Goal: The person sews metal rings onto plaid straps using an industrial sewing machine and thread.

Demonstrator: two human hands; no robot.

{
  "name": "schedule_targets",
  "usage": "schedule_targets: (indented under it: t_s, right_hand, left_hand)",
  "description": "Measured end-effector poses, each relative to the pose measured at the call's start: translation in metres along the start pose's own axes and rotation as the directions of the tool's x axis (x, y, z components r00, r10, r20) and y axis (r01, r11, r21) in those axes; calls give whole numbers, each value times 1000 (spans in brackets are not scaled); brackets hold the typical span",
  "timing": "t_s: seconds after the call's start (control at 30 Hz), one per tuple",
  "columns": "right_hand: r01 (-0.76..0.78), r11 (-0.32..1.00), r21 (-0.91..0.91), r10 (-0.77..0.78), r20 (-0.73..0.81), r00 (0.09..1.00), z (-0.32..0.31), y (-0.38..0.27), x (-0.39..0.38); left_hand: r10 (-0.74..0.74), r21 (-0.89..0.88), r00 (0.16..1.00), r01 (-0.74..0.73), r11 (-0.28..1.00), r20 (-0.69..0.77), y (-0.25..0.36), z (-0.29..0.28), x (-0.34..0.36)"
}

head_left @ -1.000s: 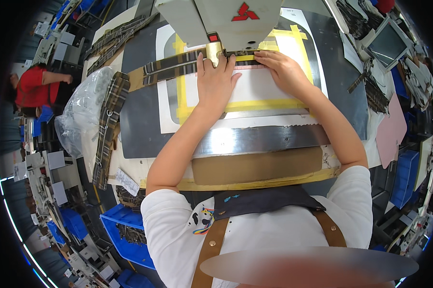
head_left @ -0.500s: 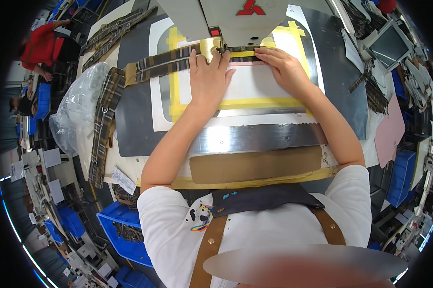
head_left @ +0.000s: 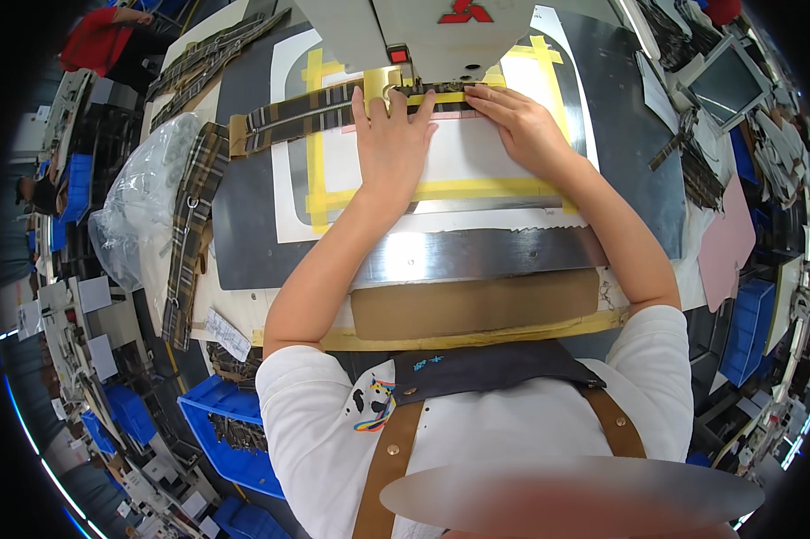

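A brown-and-black plaid fabric strip with a pale line along its length lies across the bed of a sewing machine, passing under the needle area. My left hand rests on the strip just below the needle area, fingers spread and pointing away from me. At the right part of the strip, my right hand presses down with outstretched fingers; its thumb is hidden. Between the two hands runs a yellow band. Under them is a white sheet bordered with yellow tape.
More plaid strips hang at the left beside a clear plastic bag. A blue bin stands lower left. At the right are a screen and pink paper. A person in red is far left.
The view has shifted slightly. My left fingers have slid a little right along the strip, and my right hand sits slightly closer to them. The person in red has moved up in the picture.
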State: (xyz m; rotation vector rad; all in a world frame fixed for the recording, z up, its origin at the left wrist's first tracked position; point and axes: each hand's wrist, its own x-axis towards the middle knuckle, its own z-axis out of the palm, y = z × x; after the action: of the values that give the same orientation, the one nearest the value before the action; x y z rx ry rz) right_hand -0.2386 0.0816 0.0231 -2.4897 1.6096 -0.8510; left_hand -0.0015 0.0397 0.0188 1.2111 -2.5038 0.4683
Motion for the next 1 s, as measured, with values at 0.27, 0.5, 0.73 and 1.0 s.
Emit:
schedule_targets:
  t_s: [0.27,0.5,0.73,1.0]
  right_hand:
    - [20,1000,14,-20,-12,1000,4,-1,0]
    - [10,996,-88,-18,-85,996,5,4,-11]
    - [-25,1000,-1,25,-75,997,3,-2,-8]
    - [-22,1000,3,23,-140,990,3,-5,-8]
  left_hand:
    - [63,-241,990,-91,966,-123,1,19,-1]
    - [42,-241,995,-64,968,-93,-2,14,-2]
    - [36,-221,995,-56,974,-93,-4,15,-7]
    - [40,-196,995,-57,979,-88,-10,14,-9]
